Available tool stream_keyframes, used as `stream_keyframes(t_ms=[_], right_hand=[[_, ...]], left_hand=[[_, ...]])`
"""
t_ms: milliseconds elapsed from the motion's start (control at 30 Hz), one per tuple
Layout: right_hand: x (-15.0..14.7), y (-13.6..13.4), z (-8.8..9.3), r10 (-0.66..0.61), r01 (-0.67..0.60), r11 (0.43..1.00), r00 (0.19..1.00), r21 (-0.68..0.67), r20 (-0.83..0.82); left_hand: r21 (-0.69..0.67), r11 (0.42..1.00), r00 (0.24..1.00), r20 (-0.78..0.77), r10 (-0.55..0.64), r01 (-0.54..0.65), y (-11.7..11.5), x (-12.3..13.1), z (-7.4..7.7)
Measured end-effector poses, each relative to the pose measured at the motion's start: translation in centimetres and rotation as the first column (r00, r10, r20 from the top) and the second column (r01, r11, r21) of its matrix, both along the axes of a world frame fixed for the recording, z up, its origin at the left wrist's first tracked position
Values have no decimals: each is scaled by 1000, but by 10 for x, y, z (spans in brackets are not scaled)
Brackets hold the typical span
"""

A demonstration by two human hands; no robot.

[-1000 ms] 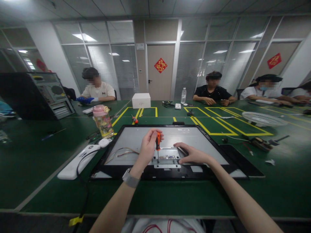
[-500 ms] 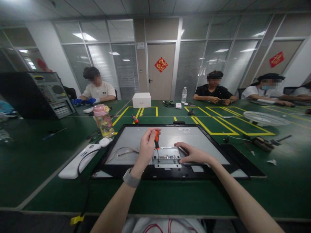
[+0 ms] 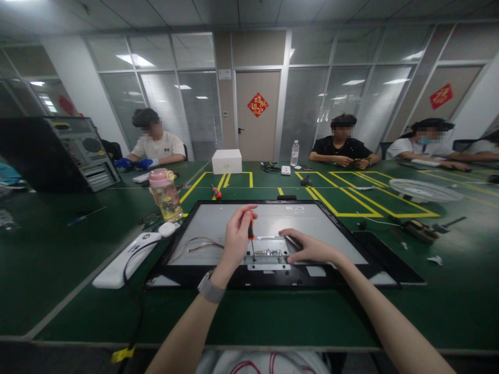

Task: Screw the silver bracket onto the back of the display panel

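In the head view my left hand (image 3: 237, 234) is closed round the handle of an orange and black screwdriver (image 3: 251, 228). Its shaft points down, nearly upright, with the tip at the left part of a silver metal bracket (image 3: 268, 265). My right hand (image 3: 307, 245) spans the bracket's right end, thumb at the front and fingers farther back, gripping it. Beneath lies a display panel (image 3: 210, 213) with a grey back and black frame. Thin wires (image 3: 195, 241) run across the panel to the left of the bracket.
A white power bank (image 3: 128, 259) with a black cable and a pink-lidded bottle (image 3: 166, 195) stand left. A computer case (image 3: 58, 153) is farther left. A dark flat panel (image 3: 390, 258) and a black tool (image 3: 424, 228) lie right. Several people sit across the table.
The screwdriver handle has turned slightly in my left hand, and its fingers have shifted a little. My right hand stays on the bracket. The whole view has shifted very slightly.
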State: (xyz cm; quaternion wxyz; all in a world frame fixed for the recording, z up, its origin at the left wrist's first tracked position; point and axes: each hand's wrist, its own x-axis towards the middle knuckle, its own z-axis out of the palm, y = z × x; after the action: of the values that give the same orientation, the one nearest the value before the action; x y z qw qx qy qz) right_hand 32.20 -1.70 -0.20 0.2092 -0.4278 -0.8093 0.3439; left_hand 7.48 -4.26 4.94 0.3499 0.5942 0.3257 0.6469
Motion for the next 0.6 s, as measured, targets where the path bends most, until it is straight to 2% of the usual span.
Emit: stream_keyframes(t_ms=[267,333,500,600], right_hand=[[-1,0,1,5,-5,1000,1000,4,13],[-1,0,1,6,-6,1000,1000,5,14],[0,0,1,12,-12,1000,1000,10,7],[1,1,0,5,-5,1000,1000,7,15]], left_hand=[[9,998,998,-18,-68,68,-3,1,3],[32,999,999,-32,-39,40,-2,1,2],[125,983,988,-67,140,-131,-2,1,1],[122,989,993,-80,92,-82,-3,1,1]])
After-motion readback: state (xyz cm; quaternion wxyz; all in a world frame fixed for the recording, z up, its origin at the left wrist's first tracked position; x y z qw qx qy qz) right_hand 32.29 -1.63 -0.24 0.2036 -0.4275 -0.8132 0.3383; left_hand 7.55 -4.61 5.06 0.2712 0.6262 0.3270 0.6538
